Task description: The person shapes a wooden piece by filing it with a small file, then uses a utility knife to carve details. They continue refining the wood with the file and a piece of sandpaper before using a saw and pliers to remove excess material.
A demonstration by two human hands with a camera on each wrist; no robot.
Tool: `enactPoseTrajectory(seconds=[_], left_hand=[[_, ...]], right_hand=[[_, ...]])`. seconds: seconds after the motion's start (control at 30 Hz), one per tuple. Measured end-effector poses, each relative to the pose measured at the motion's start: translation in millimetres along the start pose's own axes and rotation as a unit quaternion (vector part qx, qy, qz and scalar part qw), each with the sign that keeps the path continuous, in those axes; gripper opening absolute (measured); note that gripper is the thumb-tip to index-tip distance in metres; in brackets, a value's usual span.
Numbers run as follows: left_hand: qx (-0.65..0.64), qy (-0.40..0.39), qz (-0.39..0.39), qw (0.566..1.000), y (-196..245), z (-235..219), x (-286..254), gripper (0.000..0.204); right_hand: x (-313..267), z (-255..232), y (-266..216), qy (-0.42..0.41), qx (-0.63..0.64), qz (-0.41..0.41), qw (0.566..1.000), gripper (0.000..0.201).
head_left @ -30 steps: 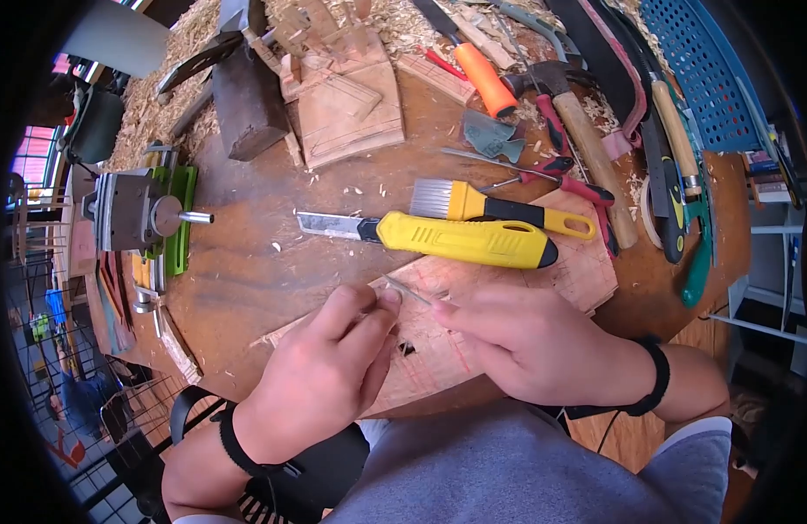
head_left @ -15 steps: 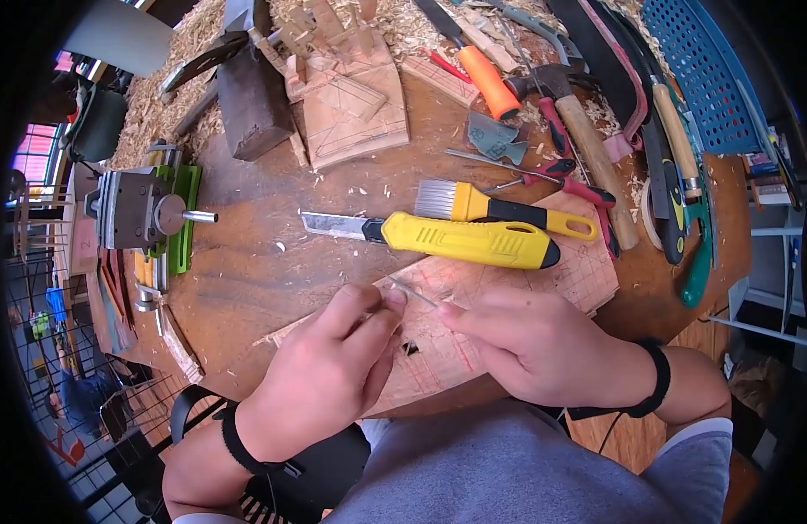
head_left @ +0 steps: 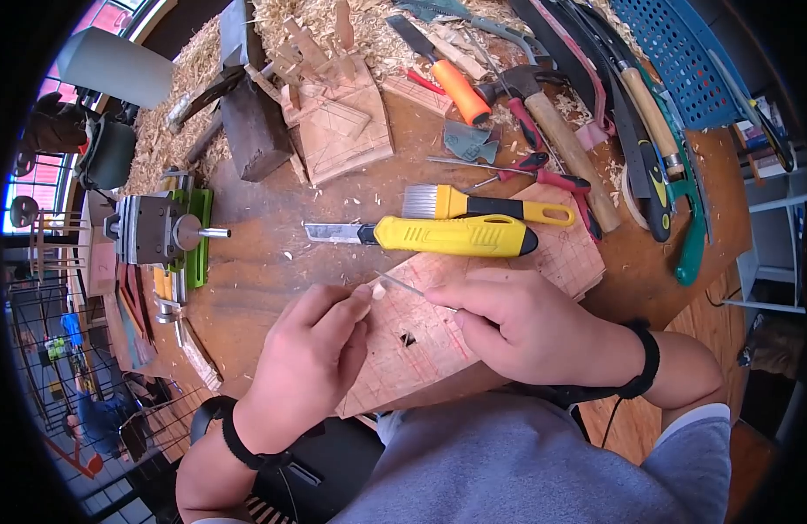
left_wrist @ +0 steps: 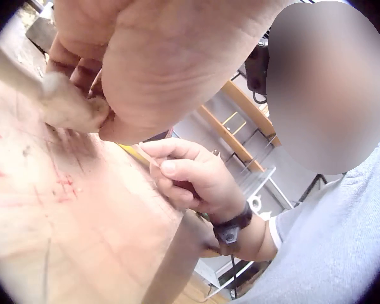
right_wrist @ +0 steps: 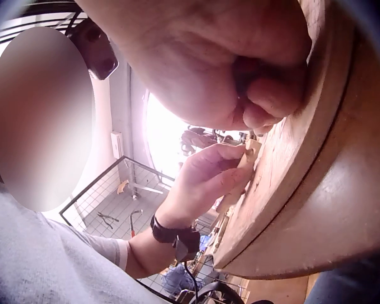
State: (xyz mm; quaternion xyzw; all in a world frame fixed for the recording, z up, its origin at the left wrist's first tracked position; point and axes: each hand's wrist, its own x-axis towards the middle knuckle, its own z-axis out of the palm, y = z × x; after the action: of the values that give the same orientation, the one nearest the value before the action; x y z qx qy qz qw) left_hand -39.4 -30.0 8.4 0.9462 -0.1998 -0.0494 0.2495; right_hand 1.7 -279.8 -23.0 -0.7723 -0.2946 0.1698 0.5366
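In the head view my left hand (head_left: 312, 349) pinches a small pale piece of wood (head_left: 378, 290) whose rounded end peeks out past the fingertips. The same wood piece (left_wrist: 69, 104) shows larger in the left wrist view. My right hand (head_left: 543, 327) holds a thin grey strip (head_left: 403, 286) between thumb and fingers, its far tip reaching over the wood piece. What the strip is, I cannot tell. Both hands are over a flat wooden board (head_left: 421, 336) with red pencil lines and a small dark square hole. The right wrist view has the left hand (right_wrist: 206, 180) beyond the right palm.
Just beyond the hands lie a yellow utility knife (head_left: 451, 237), blade out, and a yellow brush (head_left: 486, 206). A small vise (head_left: 150, 229) stands at the left. Farther back are a hammer (head_left: 571, 144), an orange-handled tool (head_left: 461, 92), a carved wooden block (head_left: 346, 144) and wood shavings.
My hands have drawn slightly apart, the left one moving left. More of the wood piece and the grey strip now shows. The head view has also shifted a little.
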Motion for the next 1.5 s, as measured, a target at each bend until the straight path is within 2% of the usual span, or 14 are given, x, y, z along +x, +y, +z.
enactPoseTrajectory(seconds=[0.17, 0.37, 0.47, 0.53, 0.63, 0.87, 0.97, 1.03, 1.17, 1.23, 1.37, 1.47, 1.5], left_hand=[[0.008, -0.011, -0.014, 1.000, 0, -1, -3, 0.032], [0.030, 0.007, 0.017, 0.999, 2, 6, -2, 0.028], [0.020, 0.024, 0.001, 1.000, 0, 9, -4, 0.025], [-0.003, 0.034, -0.016, 0.999, -1, 9, -8, 0.023], [-0.013, 0.042, -0.006, 0.999, -3, 11, -9, 0.021], [-0.032, 0.055, 0.001, 0.998, -4, 12, -11, 0.018], [-0.031, 0.030, 0.001, 0.999, -3, 12, -10, 0.027], [-0.031, 0.045, -0.001, 0.998, -2, 12, -9, 0.016], [-0.042, 0.042, 0.001, 0.998, -4, 12, -12, 0.026], [-0.027, 0.043, 0.005, 0.999, -4, 13, -10, 0.025], [-0.029, 0.049, -0.001, 0.998, -2, 12, -10, 0.023], [-0.044, 0.058, 0.006, 0.997, -4, 12, -10, 0.022], [-0.041, 0.056, 0.003, 0.998, -3, 12, -10, 0.023]], right_hand=[[-5, 5, 4, -0.001, -0.024, -0.032, 0.999, 0.032], [-4, 7, 2, -0.023, -0.032, -0.049, 0.998, 0.032], [0, 5, -1, -0.038, -0.064, -0.063, 0.995, 0.034], [-4, -3, -8, -0.082, -0.137, -0.051, 0.986, 0.029], [-3, 5, -5, -0.077, -0.164, -0.052, 0.982, 0.030], [-3, 3, -5, -0.073, -0.147, -0.066, 0.984, 0.038], [1, 9, -1, -0.053, -0.146, -0.068, 0.985, 0.038], [6, 8, -2, -0.069, -0.147, -0.061, 0.985, 0.032], [-4, -1, -10, -0.117, -0.158, -0.041, 0.980, 0.038], [-1, 8, -1, -0.057, -0.156, -0.075, 0.983, 0.036], [8, 8, -1, -0.053, -0.143, -0.076, 0.985, 0.035], [-3, 4, -8, -0.054, -0.094, -0.049, 0.993, 0.033], [-5, 0, -14, -0.081, -0.101, -0.023, 0.991, 0.033]])
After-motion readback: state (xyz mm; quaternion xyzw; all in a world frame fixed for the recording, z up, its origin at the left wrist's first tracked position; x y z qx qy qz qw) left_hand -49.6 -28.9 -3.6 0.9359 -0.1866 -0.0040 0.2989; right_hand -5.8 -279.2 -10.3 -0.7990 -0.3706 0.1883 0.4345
